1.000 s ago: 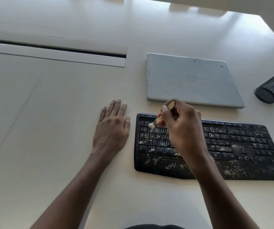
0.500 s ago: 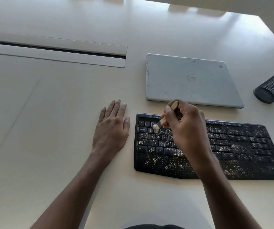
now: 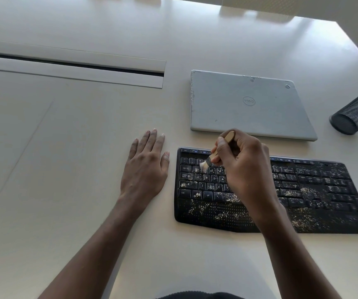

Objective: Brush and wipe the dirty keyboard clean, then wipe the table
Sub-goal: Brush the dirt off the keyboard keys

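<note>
A black keyboard (image 3: 316,190) lies on the white table (image 3: 66,147), strewn with pale crumbs over its keys and palm rest. My right hand (image 3: 245,169) grips a small wooden-handled brush (image 3: 227,138); its white bristles touch the keys in the upper left rows. My left hand (image 3: 145,169) rests flat on the table just left of the keyboard, fingers straight. My right hand hides the keys in the middle of the keyboard.
A closed grey laptop (image 3: 249,104) lies right behind the keyboard. A black mesh pen cup (image 3: 355,114) lies tipped on its side at the far right. A long cable slot with a raised lid (image 3: 72,65) runs across the table's back left.
My right hand with the brush has made small strokes over the upper left keys, shifting slightly right. My left hand has stayed in place.
</note>
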The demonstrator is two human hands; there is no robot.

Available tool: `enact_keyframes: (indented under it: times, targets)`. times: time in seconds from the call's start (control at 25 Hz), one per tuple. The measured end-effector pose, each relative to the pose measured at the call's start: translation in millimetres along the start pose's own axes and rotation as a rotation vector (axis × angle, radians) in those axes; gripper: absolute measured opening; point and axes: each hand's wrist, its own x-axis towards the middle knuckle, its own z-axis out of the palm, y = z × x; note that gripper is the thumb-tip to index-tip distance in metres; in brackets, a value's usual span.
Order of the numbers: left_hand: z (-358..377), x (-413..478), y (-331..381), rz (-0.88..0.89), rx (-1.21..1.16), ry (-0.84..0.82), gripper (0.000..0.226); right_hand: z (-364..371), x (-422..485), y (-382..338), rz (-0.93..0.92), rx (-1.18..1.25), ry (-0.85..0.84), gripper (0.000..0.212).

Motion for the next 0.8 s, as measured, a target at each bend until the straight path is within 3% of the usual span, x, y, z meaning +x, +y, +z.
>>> enact_keyframes:
  times: [0.36, 0.64, 0.8]
  targets:
    - [0, 1, 0, 0.000, -0.006, 0.006, 0.063, 4, -2, -4, -0.028, 0.054, -0.021, 0.018]
    - [1, 0, 0, 0.001, 0.000, 0.010, 0.062, 4, -3, -14, -0.064, 0.111, -0.119, 0.016]
    - [0, 0, -1, 0.006, -0.002, 0.010, 0.059, 12, 1, -15, -0.096, 0.078, -0.260, 0.012]
